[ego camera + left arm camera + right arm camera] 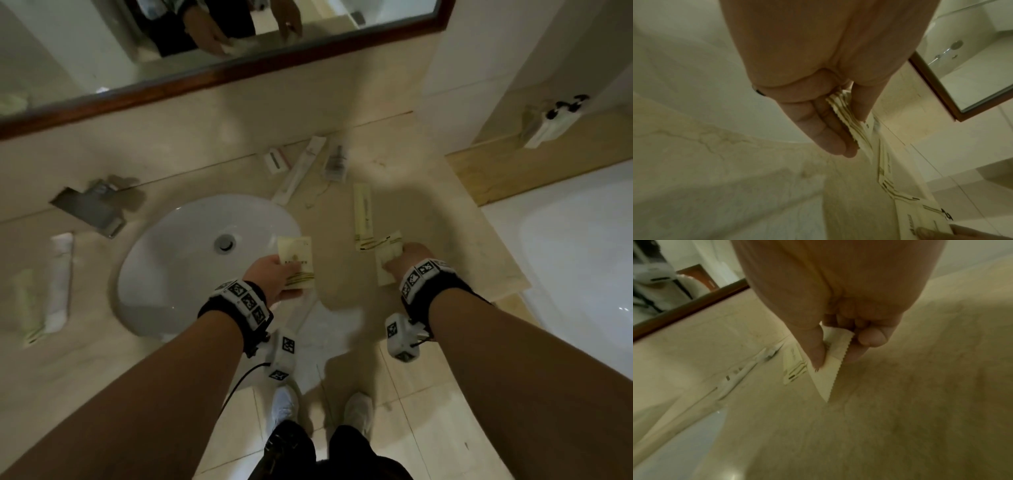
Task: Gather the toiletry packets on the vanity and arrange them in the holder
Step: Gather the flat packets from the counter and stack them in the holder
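two hands were loaded: left hand [270, 274] pinched a stack of flat packets [296, 263], right hand [407, 255] clasped another packet [385, 263], likely collecting; more packets [363, 212] lay toward twelve o'clock

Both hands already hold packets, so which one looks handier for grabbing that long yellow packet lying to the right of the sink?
Probably the right hand. It sits just below the long yellow packet, while the left hand holds its packets over the sink's edge, farther off.

Bare bench [342, 274] between both hands, passable. Further back, long packets [301, 169] and a sachet [363, 212] clutter the path toward the mirror [219, 78]. Sink basin [171, 260] drops off left.
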Action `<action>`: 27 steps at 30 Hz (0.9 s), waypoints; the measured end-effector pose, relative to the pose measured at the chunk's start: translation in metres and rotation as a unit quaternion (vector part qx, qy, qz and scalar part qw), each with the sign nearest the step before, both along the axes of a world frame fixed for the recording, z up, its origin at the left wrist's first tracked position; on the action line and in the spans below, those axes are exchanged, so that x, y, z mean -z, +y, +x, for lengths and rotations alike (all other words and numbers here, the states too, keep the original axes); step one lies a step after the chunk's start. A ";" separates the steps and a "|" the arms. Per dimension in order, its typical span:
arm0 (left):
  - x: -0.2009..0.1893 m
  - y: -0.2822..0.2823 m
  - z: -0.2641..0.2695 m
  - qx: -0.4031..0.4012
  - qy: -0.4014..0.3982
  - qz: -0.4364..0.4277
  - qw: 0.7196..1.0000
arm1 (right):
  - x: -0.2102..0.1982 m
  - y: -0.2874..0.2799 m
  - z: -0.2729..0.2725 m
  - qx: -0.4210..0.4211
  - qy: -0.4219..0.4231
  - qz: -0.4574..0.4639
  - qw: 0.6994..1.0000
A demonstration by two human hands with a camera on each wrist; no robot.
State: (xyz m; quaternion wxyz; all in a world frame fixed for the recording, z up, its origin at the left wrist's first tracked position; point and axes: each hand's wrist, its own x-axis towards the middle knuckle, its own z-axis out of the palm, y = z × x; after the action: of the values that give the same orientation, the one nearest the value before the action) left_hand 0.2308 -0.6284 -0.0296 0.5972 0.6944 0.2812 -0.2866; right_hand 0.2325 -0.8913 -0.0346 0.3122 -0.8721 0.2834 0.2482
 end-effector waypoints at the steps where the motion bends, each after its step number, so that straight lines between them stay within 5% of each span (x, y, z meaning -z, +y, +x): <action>1: -0.006 0.001 0.002 -0.006 -0.006 -0.003 1.000 | -0.008 0.000 0.003 0.000 -0.003 0.014 1.000; 9: -0.100 0.006 0.033 -0.055 -0.095 -0.036 0.993 | -0.107 0.028 0.036 0.020 -0.118 0.150 0.981; 16: -0.186 0.060 0.036 -0.106 -0.178 -0.039 0.977 | -0.190 0.086 0.067 -0.058 -0.171 0.271 0.945; 27: -0.237 0.197 -0.030 -0.177 -0.236 -0.034 0.955 | -0.249 0.220 0.065 -0.177 -0.172 0.302 0.921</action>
State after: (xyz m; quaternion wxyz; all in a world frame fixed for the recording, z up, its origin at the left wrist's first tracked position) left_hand 0.2009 -0.4315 0.2072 0.7107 0.6608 0.2409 -0.0141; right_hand 0.2971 -0.6712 0.2141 0.5558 -0.8016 -0.0225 0.2191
